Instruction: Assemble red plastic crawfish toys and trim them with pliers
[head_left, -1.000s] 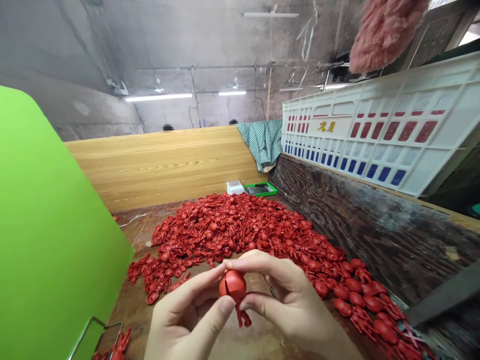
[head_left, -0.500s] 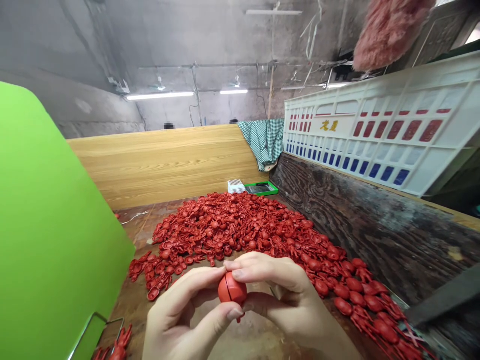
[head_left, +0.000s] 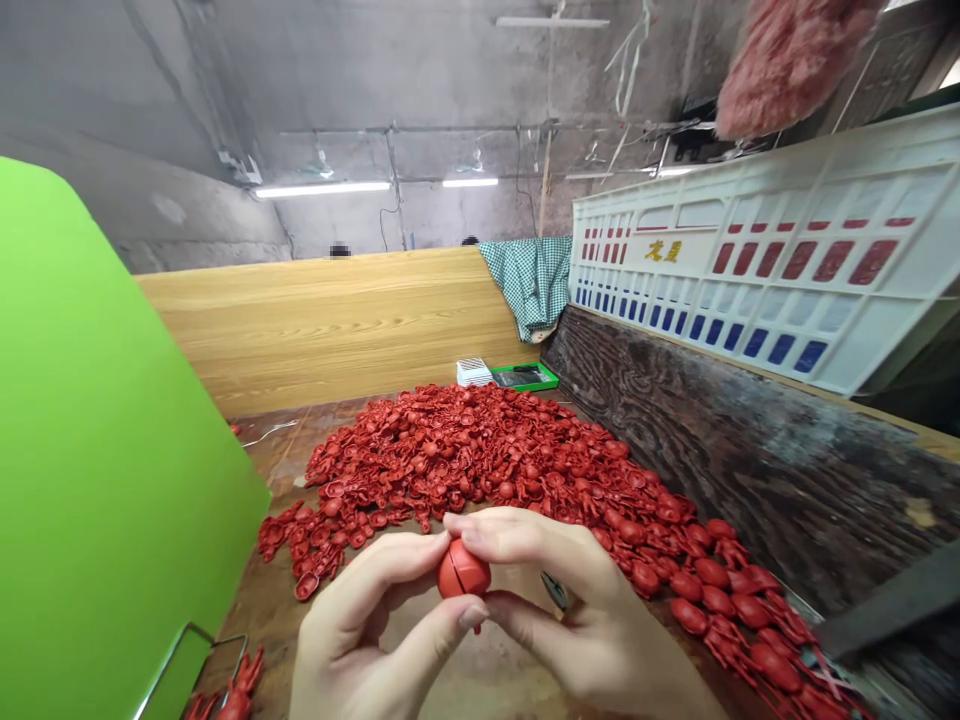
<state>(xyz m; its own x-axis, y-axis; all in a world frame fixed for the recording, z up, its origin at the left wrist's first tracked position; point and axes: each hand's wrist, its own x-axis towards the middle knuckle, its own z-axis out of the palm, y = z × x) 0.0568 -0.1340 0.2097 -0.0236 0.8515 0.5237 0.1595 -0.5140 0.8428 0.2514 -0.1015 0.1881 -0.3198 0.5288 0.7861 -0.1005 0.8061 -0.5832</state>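
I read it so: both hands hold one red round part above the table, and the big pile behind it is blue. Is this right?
Not quite. The head view shows that the pile is red, not blue. The rest holds: the left hand and the right hand hold one red round part above the table.

One left hand and one right hand, one red ball, one heap of red parts too many to be numbered, one green panel, one white crate, one checked cloth and two lit tube lamps are counted.
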